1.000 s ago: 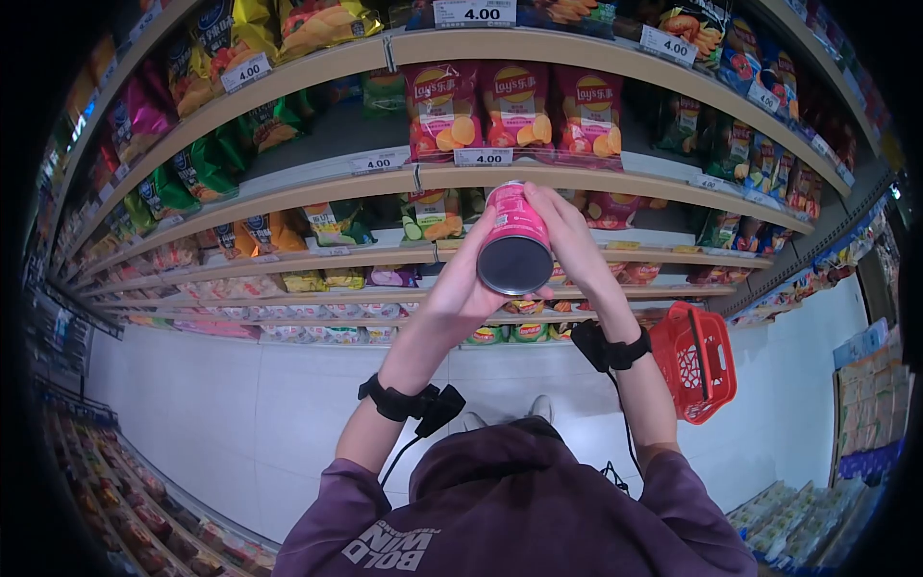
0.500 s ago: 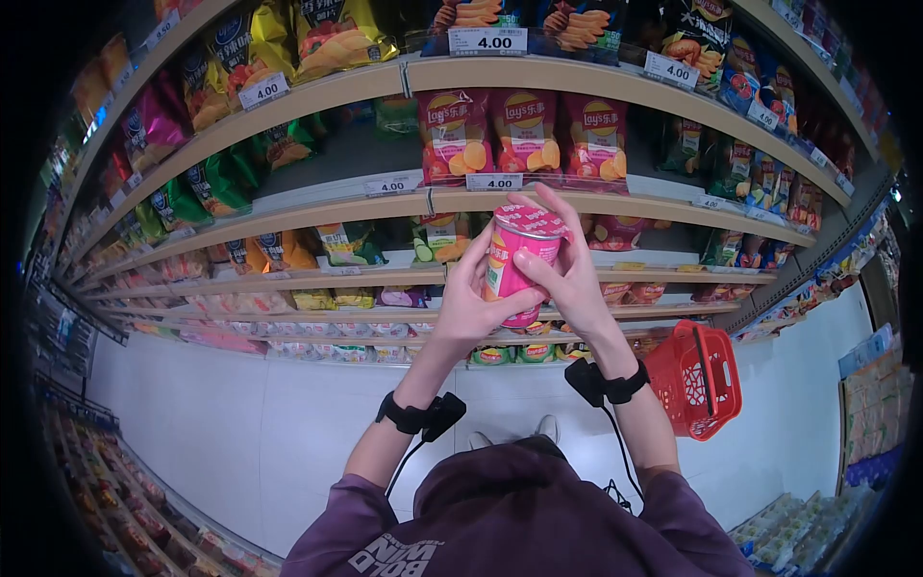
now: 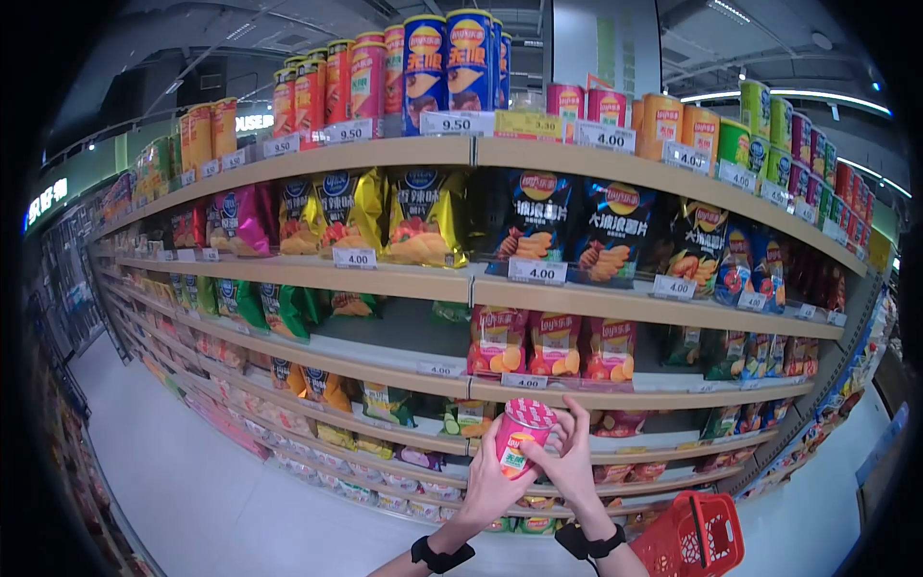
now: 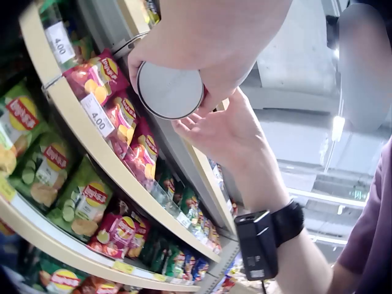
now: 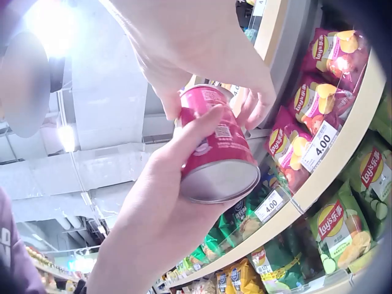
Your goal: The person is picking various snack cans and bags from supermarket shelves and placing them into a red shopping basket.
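A short pink Lay's chip canister (image 3: 512, 450) is held up before the shelves in both hands, its patterned top tilted up and its label showing in the head view. My left hand (image 3: 493, 492) wraps its fingers round the lower body. With the thumb on its near side and the fingers beyond it, my right hand (image 3: 569, 464) holds the canister nearer the top. The left wrist view shows the pale round base of the canister (image 4: 169, 90). In the right wrist view, printed text and a square code show on the side of the canister (image 5: 214, 138).
Pink Lay's bags (image 3: 555, 344) stand on the shelf just behind the hands. Tall blue canisters (image 3: 468, 62) and short pink canisters (image 3: 606, 104) line the top shelf. A red shopping basket (image 3: 678, 550) is at the lower right, below the right forearm.
The canister has turned from base toward the head camera to top up, and now its label shows. The head view has tilted up to the top shelf. Both hands stay on the canister.
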The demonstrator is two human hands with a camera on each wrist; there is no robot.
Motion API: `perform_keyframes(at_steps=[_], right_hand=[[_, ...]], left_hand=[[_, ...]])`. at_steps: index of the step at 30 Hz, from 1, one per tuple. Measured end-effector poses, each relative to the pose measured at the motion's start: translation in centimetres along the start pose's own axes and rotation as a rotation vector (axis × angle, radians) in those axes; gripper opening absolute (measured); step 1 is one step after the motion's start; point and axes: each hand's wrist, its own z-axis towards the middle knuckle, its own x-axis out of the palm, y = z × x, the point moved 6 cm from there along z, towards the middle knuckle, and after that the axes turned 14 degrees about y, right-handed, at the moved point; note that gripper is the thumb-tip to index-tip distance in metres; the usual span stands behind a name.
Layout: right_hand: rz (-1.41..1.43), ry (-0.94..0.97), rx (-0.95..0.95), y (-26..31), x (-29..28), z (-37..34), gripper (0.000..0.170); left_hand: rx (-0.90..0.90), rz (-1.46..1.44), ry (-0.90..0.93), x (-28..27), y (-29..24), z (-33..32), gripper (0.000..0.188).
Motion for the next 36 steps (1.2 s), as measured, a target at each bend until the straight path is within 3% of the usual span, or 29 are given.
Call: perform_keyframes(at_steps=[3, 6, 7, 10, 12, 16, 19, 22, 24, 28, 33, 36], right_hand=[[-0.092, 0.02, -0.01, 0.7, 0.5, 0.3, 0.093], [-0.012, 0.067, 0.006, 1.1, 0.4, 0.8, 0.094], [0.076, 0.106, -0.009, 0.9, 0.3, 1.0, 0.086], [0.345, 0.23, 0.023, 2.5, 0.2, 2.3, 0.074], [0.528, 0.259, 0.029, 4.2, 0.0, 3.7, 0.061], [0.481, 0.313, -0.026, 8.5, -0.3, 7.0, 0.046], [0.459, 0.397, -0.034, 11.8, 0.1, 8.5, 0.039], [0.465, 0.404, -0.056, 13.2, 0.3, 9.1, 0.045], [0.328, 0.378, -0.045, 13.5, -0.3, 9.4, 0.05], [0.071, 0.43, -0.013, 15.1, -0.8, 9.8, 0.057], [-0.262, 0.506, 0.054, 16.7, -0.5, 10.7, 0.054], [-0.398, 0.546, 0.114, 17.2, 0.0, 11.6, 0.052]], left_hand=[[0.073, 0.128, -0.023, 0.3, -0.1, -0.1, 0.094], [0.028, -0.163, 0.107, 0.4, -0.4, -0.1, 0.093], [-0.024, -0.207, 0.205, -0.1, -1.9, -0.2, 0.086], [0.052, -0.644, 0.338, 0.4, -0.9, 0.7, 0.082], [0.137, -0.78, 0.356, -0.1, -2.2, 1.6, 0.066], [0.129, -1.031, 0.434, -2.5, -6.7, 4.0, 0.057], [0.159, -1.003, 0.453, -3.6, -8.9, 5.1, 0.053], [0.162, -0.933, 0.338, -4.4, -9.8, 5.4, 0.051], [0.153, -0.857, 0.207, -4.6, -9.7, 5.5, 0.054], [0.192, -1.104, 0.524, -4.6, -9.2, 5.6, 0.062], [0.181, -1.176, 0.495, -4.1, -8.8, 6.6, 0.067], [0.135, -1.159, 0.376, -4.1, -7.5, 7.3, 0.065]])
